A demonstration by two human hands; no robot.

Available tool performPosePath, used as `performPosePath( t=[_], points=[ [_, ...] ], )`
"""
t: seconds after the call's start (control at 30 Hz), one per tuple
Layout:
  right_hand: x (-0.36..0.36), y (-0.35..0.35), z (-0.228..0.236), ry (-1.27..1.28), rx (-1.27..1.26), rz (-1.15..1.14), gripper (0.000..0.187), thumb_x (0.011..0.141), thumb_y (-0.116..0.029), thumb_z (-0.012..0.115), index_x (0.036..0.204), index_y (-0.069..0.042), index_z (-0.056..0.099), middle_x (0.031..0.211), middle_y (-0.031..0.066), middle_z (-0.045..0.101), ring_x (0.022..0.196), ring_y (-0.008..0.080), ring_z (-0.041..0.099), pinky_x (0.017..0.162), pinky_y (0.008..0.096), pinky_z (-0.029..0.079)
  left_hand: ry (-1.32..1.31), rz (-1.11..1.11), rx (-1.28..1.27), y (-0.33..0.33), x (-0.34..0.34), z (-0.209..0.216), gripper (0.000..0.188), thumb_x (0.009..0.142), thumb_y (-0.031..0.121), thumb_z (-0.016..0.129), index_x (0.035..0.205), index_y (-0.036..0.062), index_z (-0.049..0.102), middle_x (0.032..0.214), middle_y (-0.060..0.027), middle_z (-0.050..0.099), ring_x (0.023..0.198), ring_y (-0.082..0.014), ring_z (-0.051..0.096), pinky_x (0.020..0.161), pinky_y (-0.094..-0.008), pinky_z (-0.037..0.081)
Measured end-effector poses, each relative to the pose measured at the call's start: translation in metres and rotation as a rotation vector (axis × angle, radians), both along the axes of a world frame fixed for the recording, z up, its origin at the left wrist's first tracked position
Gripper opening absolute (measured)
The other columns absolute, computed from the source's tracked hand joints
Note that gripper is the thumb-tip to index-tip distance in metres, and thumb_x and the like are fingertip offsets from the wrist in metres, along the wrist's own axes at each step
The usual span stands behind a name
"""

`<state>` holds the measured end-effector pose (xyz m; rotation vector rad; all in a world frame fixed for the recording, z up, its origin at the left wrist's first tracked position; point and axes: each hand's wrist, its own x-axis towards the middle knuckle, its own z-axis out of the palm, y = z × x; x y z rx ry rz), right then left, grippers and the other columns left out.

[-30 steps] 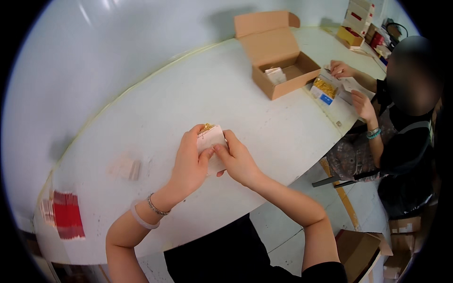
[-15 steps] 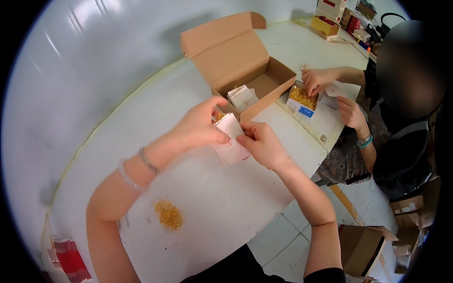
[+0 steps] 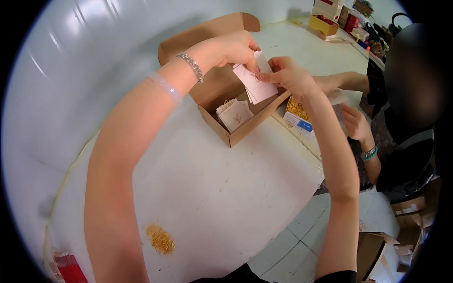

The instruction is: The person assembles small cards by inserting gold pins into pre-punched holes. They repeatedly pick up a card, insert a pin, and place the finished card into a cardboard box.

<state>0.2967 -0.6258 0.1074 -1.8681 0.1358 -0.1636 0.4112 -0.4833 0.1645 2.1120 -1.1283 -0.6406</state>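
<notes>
Over the open brown cardboard box (image 3: pixel 252 126), a stack of white paper cards (image 3: pixel 257 89) hangs between my two hands. My left hand (image 3: pixel 239 51) grips the stack from the left, fingers curled over its upper edge. From the right, my right hand (image 3: pixel 289 74) pinches the same cards, thumb on the front face near a small gold-coloured piece. Another bundle of white cards (image 3: pixel 236 117) lies in the box's left end, with gold-coloured bits at its top edge. Nearer me on the white table (image 3: pixel 212 188) is a loose pile of small gold-coloured pieces (image 3: pixel 161 239).
At the right a co-worker's hand (image 3: pixel 356 123) holds a pale card beside a small white-and-blue box (image 3: pixel 298 123) of gold-coloured pieces. A yellow box (image 3: pixel 323 26) stands at the back. Red packets (image 3: pixel 71 269) lie at lower left; a carton (image 3: pixel 370 252) sits on the floor.
Both my hands have carried the card stack away from me, from beside the box's near corner to above its interior. The box now appears slightly further left and lower in view.
</notes>
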Motion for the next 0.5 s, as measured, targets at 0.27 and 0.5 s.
performPosePath(
  t=[0.27, 0.5],
  points=[
    [0.059, -0.039, -0.015, 0.211, -0.121, 0.115, 0.029, 0.072, 0.006, 0.073, 0.100, 0.004, 0.064, 0.089, 0.0105, 0.065, 0.077, 0.0206, 0.064, 0.065, 0.0342, 0.057, -0.373, 0.025, 0.037, -0.017, 0.014, -0.049, 0.079, 0.067, 0.013, 0.082, 0.134, -0.0075, 0.044, 0.124, -0.0247, 0.058, 0.113, -0.0307, 0.059, 0.090, -0.0378, 0.049],
    [0.091, -0.073, -0.048, 0.481, -0.098, 0.153, 0.023, 0.075, 0.008, 0.072, 0.096, 0.003, 0.064, 0.089, 0.0106, 0.063, 0.079, 0.0228, 0.066, 0.064, 0.0373, 0.059, -0.519, 0.143, -0.175, 0.018, 0.002, -0.028, 0.075, 0.079, 0.027, 0.076, 0.137, -0.0066, 0.042, 0.119, -0.0256, 0.062, 0.109, -0.0294, 0.063, 0.088, -0.0371, 0.051]
  ],
)
